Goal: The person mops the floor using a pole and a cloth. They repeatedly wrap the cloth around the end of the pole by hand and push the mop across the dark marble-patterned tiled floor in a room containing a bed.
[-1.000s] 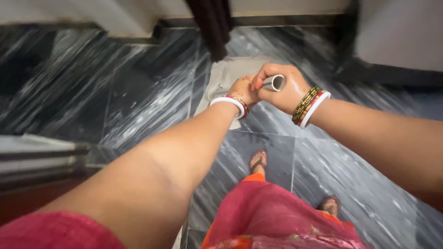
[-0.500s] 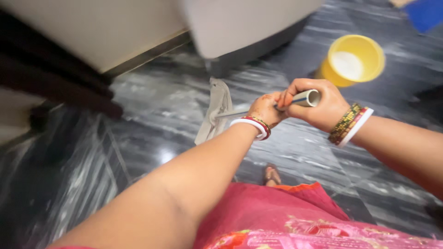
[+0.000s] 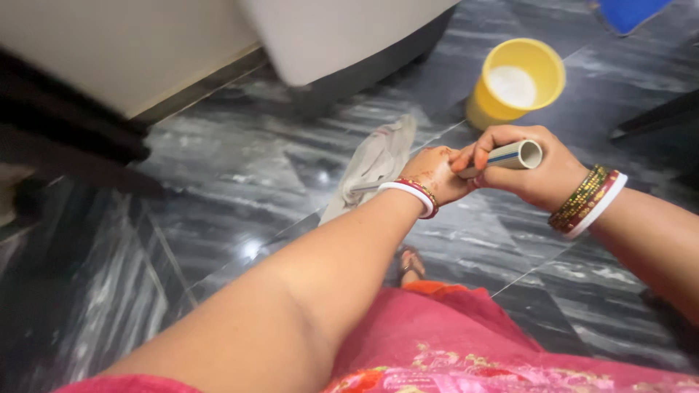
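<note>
A pale grey mop handle (image 3: 510, 155) is held by both hands in the middle of the view. The right hand (image 3: 535, 166) is wrapped tight around the top end of the handle, with the fingers pressed closed on it. The round open end of the pipe sticks out just past the fingers. A thin blue stripe is seen along the pipe.

The left hand (image 3: 435, 173) is closed around the handle just below the right hand, and the two hands are touching. Its grip is shut on the pipe too, though the fingers are mostly hidden behind the back of the hand.

From the hands, the handle slopes down and away to the left. At its lower end a light grey mop cloth (image 3: 375, 164) is laid flat on the dark shiny stone floor (image 3: 218, 182).

A white and red bangle (image 3: 413, 196) is worn on the left wrist. A stack of gold, red and white bangles (image 3: 588, 201) is worn on the right wrist.

A yellow bucket (image 3: 513, 81) is stood on the floor behind the hands, near the right hand but not touching it. Something white is seen inside it. A pink dress (image 3: 466, 342) fills the bottom of the view, and one foot in a sandal (image 3: 409, 263) is seen under the left arm. A pale piece of furniture (image 3: 335, 36) is at the top.
</note>
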